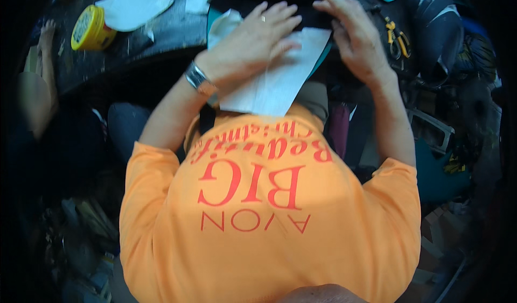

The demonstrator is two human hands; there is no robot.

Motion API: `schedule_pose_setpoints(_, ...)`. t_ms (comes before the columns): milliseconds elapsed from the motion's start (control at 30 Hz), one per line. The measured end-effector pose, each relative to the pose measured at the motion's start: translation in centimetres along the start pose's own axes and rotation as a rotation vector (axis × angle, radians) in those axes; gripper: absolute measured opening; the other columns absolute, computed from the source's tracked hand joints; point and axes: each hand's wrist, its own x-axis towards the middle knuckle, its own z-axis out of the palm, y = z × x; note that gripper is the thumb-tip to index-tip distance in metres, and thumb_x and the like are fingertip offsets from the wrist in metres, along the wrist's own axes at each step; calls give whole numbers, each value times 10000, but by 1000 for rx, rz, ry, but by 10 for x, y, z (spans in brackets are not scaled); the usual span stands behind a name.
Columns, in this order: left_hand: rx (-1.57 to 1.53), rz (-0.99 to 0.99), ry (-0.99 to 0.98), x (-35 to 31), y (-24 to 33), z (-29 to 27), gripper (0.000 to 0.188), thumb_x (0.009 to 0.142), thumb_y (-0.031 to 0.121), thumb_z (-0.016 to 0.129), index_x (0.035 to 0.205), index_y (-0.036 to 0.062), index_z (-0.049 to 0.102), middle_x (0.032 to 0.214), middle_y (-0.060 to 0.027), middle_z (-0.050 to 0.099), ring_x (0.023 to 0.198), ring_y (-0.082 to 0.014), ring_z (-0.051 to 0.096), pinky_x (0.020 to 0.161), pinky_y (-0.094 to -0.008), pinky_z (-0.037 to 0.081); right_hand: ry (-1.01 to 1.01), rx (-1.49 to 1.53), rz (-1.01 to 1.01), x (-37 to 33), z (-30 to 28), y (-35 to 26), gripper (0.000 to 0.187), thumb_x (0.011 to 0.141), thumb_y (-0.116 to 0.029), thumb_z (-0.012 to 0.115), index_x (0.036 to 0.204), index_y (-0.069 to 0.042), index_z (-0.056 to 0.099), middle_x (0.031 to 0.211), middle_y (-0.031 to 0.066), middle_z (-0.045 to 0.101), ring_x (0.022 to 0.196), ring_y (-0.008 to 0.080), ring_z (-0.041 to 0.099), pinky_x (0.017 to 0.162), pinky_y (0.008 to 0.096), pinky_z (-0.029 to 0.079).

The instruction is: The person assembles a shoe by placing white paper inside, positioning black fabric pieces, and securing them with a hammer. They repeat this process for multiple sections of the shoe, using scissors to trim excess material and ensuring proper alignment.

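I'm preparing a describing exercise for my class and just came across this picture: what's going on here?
A person in an orange shirt works over their lap. The left hand, with a ring and a wrist bracelet, lies flat on a white sheet, pressing it onto a dark piece with a teal edge. The right hand rests, fingers spread, on the dark material beside it. A yellow tub and yellow-handled pliers lie nearby.

Bright centre, dark vignetted fisheye rim, soft motion blur throughout.
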Motion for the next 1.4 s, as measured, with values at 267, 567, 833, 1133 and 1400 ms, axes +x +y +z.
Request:
schedule_pose_setpoints(267, -1046, -349, -48, -6, -25, -69, 409, 1079, 123, 491, 1469, -2, 504, 1459, -119, 559, 1328, -197, 541, 1091, -280, 418, 34, 119, 65, -12, 13, 11, 607, 926, 91, 538, 1490, -127, 478, 1345, 77, 666, 1351, 268, 551, 1227, 424, 280)
schedule_pose_setpoints(567, -1232, -602, 333, -31, -45, -107, 364, 1056, 97, 538, 1402, -15, 554, 1312, -118, 648, 1205, -185, 631, 1024, -293, 501, -141, -91, -26, -22, 0, 6, 441, 842, 50, 578, 1178, -191, 729, 1360, 66, 645, 1463, 287, 411, 1241, 583, 196)
schedule_pose_setpoints(833, -234, -261, 434, -38, -34, -89, 389, 938, 115, 695, 1311, 26, 624, 1235, -138, 660, 1124, -240, 653, 944, -331, 522, -196, -50, 0, -31, -2, 0, 459, 782, -23, 645, 1167, -256, 738, 1430, 39, 593, 1505, 284, 327, 1252, 610, 114)
schedule_pose_setpoints(1133, 96, -9, 142, -9, -13, -50, 346, 1017, 249, 606, 1322, 90, 641, 1364, -138, 617, 1264, -300, 588, 1115, -404, 432, -166, 8, 32, -34, 10, -8, 323, 807, -95, 648, 1051, -268, 770, 1354, 29, 632, 1481, 271, 354, 1237, 645, 93)
schedule_pose_setpoints(1400, 271, -251, -338, 24, -12, -56, 375, 1032, 303, 585, 1358, 129, 648, 1420, -139, 590, 1305, -299, 549, 1116, -395, 425, -41, -65, 90, -32, 24, -13, 233, 850, -108, 738, 1048, -227, 771, 1273, 23, 666, 1414, 271, 438, 1212, 642, 171)
